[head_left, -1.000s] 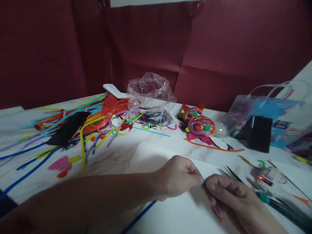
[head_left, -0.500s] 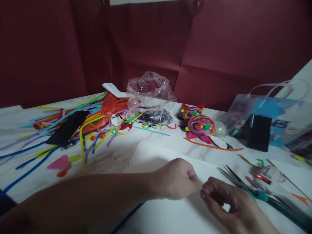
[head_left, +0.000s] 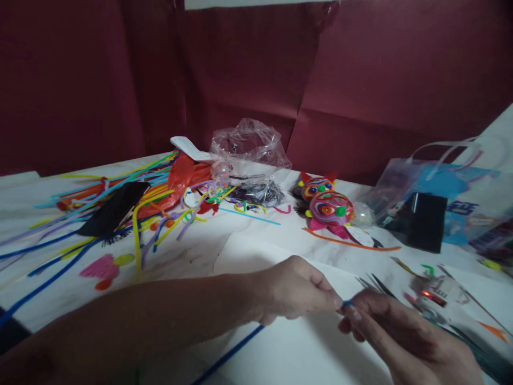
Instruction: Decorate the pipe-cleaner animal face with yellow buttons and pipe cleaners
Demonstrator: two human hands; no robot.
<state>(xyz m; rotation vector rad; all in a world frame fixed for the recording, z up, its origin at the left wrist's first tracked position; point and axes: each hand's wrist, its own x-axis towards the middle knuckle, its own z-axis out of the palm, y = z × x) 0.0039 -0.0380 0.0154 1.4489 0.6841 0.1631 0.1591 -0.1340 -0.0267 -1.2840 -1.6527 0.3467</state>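
Note:
A blue pipe cleaner (head_left: 234, 354) runs from the lower edge of the head view up under my left hand (head_left: 298, 289), whose fingers are closed around it. Its short tip shows between my two hands, where the thumb and forefinger of my right hand (head_left: 395, 326) pinch it. Both hands meet just above a white sheet of paper (head_left: 256, 256). The part of the pipe cleaner inside my left fist is hidden. Scissors (head_left: 380, 286) lie beside my right hand, which partly covers them.
Several colourful pipe cleaners (head_left: 160, 166) and a black pouch (head_left: 114, 208) lie at the left. A clear plastic bag (head_left: 250, 147) stands at the back. Two decorated figures (head_left: 331, 208) sit behind my hands. A black phone (head_left: 427, 222) leans against a printed bag (head_left: 457, 182) on the right.
My left hand has moved slightly right, drawing more of the blue pipe cleaner into view. My right hand has shifted right and now covers more of the scissors.

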